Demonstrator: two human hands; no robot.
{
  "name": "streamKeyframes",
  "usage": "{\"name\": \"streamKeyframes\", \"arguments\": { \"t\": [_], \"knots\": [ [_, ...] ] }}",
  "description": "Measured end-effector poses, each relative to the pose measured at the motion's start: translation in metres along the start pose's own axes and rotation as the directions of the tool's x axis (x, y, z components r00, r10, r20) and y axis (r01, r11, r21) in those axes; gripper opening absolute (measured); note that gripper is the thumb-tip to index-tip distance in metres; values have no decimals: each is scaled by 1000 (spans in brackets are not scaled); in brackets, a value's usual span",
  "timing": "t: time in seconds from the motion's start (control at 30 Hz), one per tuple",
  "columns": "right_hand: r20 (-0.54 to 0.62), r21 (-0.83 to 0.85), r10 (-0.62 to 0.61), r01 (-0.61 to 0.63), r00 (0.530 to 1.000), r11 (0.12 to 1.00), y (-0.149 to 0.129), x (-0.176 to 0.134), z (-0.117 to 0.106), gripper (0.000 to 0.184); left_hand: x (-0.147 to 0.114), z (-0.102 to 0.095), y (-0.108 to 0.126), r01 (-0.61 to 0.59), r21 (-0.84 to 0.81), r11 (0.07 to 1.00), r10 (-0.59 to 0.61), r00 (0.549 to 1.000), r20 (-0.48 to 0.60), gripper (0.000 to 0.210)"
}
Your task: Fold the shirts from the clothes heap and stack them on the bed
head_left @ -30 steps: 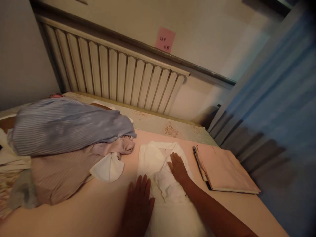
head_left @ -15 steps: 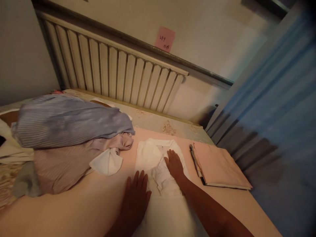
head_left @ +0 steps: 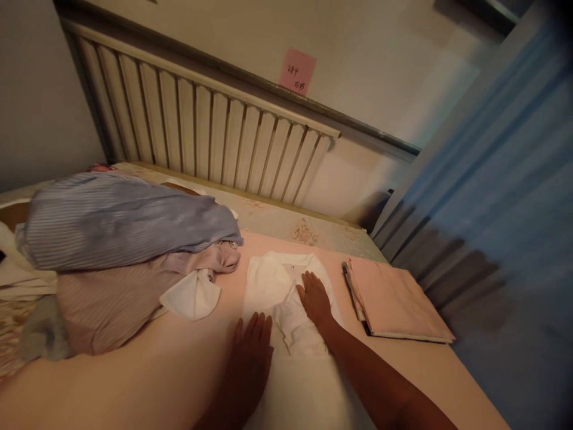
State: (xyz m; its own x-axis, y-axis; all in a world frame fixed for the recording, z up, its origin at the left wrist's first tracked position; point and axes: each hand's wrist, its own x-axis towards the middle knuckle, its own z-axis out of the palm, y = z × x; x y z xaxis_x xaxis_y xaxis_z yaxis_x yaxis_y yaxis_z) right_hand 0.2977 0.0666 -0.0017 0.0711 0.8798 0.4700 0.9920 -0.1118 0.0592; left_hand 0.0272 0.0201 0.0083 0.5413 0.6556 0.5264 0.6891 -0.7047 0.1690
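Observation:
A white collared shirt point(head_left: 268, 280) lies spread on the peach-coloured cloth point(head_left: 147, 382), its collar toward the wall and a creased fold of fabric across its middle. My right hand point(head_left: 315, 298) rests flat on the upper right of the shirt, fingers stretched out and holding nothing. My left hand point(head_left: 250, 358) lies palm down along the shirt's left edge, fingers extended; whether it touches the shirt or only the cloth beside it I cannot tell.
To the left lies a heap of clothes with a blue striped garment point(head_left: 129, 218) over a pinkish-brown one point(head_left: 111, 298). A folded peach cloth point(head_left: 398, 298) lies to the right. A radiator point(head_left: 206, 131) lines the wall, and a blue curtain point(head_left: 496, 239) hangs at right.
My left hand has shifted slightly, its fingers now closer together and angled more to the right. My right hand stays on the shirt in nearly the same place.

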Motion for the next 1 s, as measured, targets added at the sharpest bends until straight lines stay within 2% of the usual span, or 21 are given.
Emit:
{"name": "streamKeyframes", "arguments": {
  "t": [0.13, 0.23, 0.37, 0.47, 0.57, 0.7, 0.83, 0.93, 1.0],
  "knots": [
    [29, 77, 33, -35, 999, 996, 0, 1, 1, 47, 0, 2, -3, -84, 14, 996, 84, 996, -22, 52],
    [52, 127, 60, -66, 997, 990, 2, 7, -4, 45, -2, 8, -7, -97, 20, 995, 97, 995, -6, 50],
    [60, 156, 69, -78, 996, 985, -4, 6, -27, 47, -6, 17, -10, -93, 29, 995, 92, 995, 29, 46],
    [53, 217, -57, 44, 997, 975, -26, -12, -51, 50, -9, 23, -10, -100, 44, 994, 99, 995, 25, 43],
    [75, 272, -206, 179, 976, 946, -56, -37, -64, 51, -11, 26, -10, -98, 52, 994, 98, 995, 6, 44],
    [122, 285, -187, 146, 975, 947, -80, -54, -61, 53, -9, 21, -10, -121, 76, 990, 121, 993, -1, 45],
    [137, 305, -160, 112, 978, 946, -81, -50, -60, 53, -5, 11, -10, -108, 84, 991, 105, 994, 41, 45],
    [166, 338, -161, 97, 973, 936, -77, -55, -73, 56, -4, 6, -8, -100, 79, 992, 96, 994, 47, 46],
    [161, 359, -166, 99, 973, 928, -73, -69, -88, 58, -4, 4, -7, -100, 77, 992, 98, 994, 41, 46]
  ]
}}
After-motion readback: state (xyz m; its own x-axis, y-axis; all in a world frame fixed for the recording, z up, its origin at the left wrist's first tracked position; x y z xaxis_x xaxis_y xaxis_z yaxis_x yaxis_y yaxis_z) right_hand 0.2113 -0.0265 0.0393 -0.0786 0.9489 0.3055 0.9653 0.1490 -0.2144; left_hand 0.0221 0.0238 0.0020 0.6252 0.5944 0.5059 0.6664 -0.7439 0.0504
